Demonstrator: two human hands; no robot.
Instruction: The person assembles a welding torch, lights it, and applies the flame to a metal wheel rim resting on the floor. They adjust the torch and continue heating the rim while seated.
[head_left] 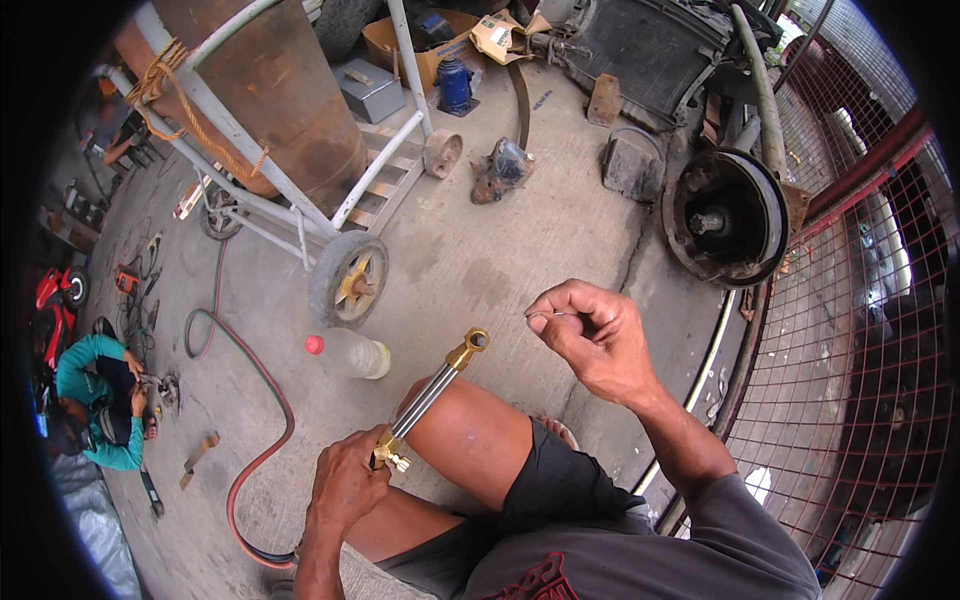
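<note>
My left hand [348, 478] is wrapped round the rear part of a cutting torch [428, 400], which slants up and to the right over my bent knee. It has bright steel tubes, a brass valve knob by my fingers and a brass head with a round opening facing up. To the right of that head, and apart from it, my right hand [600, 345] pinches a thin piece of wire [547, 315] between thumb and forefinger. Twin red and green hose [290, 405] loops over the floor towards my left forearm; where it joins the torch is hidden.
A clear bottle [355, 357] with a red cap stands before my knee, near a wheeled cart [352, 280] carrying a rusty cylinder. Beyond are a blue bottle jack [455, 88] and a greasy round housing [725, 215]. Red mesh fencing runs along the right. Another person [100, 395] crouches at far left.
</note>
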